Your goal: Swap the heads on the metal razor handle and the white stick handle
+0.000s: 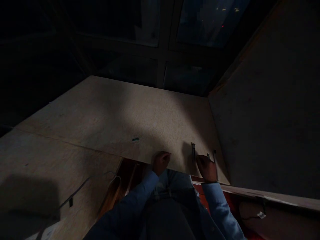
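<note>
My left hand (161, 162) rests at the table's near edge with its fingers curled together. Whether anything is inside it is too dark to see. Farther right, my right hand (207, 169) is on the tabletop, its fingers bent inward and their grip hidden in shadow. Just left of its fingertips is a slim dark tool (193, 150) with a wider top end; I cannot make out its kind. A thin dark rod (215, 156) shows along the hand's right side. On the table, beyond my left hand to the left, lies a small green-and-white packet or card (135, 139).
The pale wooden table (155, 116) meets an upright panel (265, 110) at right and dark windows (210, 23) behind. At left, a grey cable (87, 180) crosses a second board. An open reddish drawer or cabinet (131, 176) lies below the edge. Light is dim.
</note>
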A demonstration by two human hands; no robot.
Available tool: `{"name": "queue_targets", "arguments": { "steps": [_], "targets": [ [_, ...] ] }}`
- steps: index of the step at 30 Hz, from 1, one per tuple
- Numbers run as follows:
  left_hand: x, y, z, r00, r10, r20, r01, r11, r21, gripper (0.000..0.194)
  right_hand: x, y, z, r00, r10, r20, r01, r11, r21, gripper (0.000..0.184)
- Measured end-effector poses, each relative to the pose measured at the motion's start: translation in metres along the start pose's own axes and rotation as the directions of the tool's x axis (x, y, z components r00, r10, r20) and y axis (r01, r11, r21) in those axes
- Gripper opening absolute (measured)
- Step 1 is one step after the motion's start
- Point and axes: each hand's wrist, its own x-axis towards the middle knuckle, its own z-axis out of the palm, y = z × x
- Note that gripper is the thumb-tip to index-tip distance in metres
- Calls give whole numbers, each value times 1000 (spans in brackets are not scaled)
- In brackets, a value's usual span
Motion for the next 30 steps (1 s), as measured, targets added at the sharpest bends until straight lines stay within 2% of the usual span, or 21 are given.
{"name": "queue_targets", "arguments": {
  "steps": [1, 3, 6, 7, 9, 11, 13, 15, 21, 26, 30],
  "targets": [
    [4, -8, -17, 997, -8, -79, 15, 996, 89, 16, -3, -7, 8, 998, -51, 26, 50, 997, 58, 41],
    [14, -24, -56, 982, -40, -185, 71, 984, 163, 19, -8, -24, 23, 988, -136, 77, 123, 980, 156, 42],
    [31, -49, -114, 952, -78, -297, 160, 952, 263, 25, -12, -51, 41, 958, -238, 162, 197, 952, 234, 39],
    [36, -57, -130, 944, -87, -318, 206, 908, 364, 31, -12, -59, 45, 946, -264, 189, 215, 946, 243, 38],
    [44, -71, -154, 956, -121, -268, 246, 828, 503, 53, -11, -72, 49, 920, -311, 238, 249, 934, 256, 35],
    [49, -81, -167, 965, -171, -196, 254, 782, 569, 69, -9, -81, 51, 896, -352, 270, 281, 921, 268, 31],
    [51, -88, -170, 968, -200, -151, 251, 764, 595, 72, -6, -86, 51, 881, -377, 285, 303, 913, 272, 28],
    [52, -91, -169, 972, -195, -127, 232, 769, 596, 66, -5, -89, 51, 878, -384, 286, 310, 911, 272, 27],
    [49, -81, -160, 986, -148, -72, 163, 828, 537, 61, -6, -92, 51, 882, -393, 259, 300, 894, 332, 28],
    [41, -63, -145, 999, 1, -45, 21, 872, 489, 57, -2, -105, 49, 908, -367, 204, 253, 866, 431, 24],
    [32, -41, -126, 993, 96, 72, -119, 863, 490, 61, 11, -123, 51, 900, -409, 150, 296, 826, 479, 22]
  ]
}}
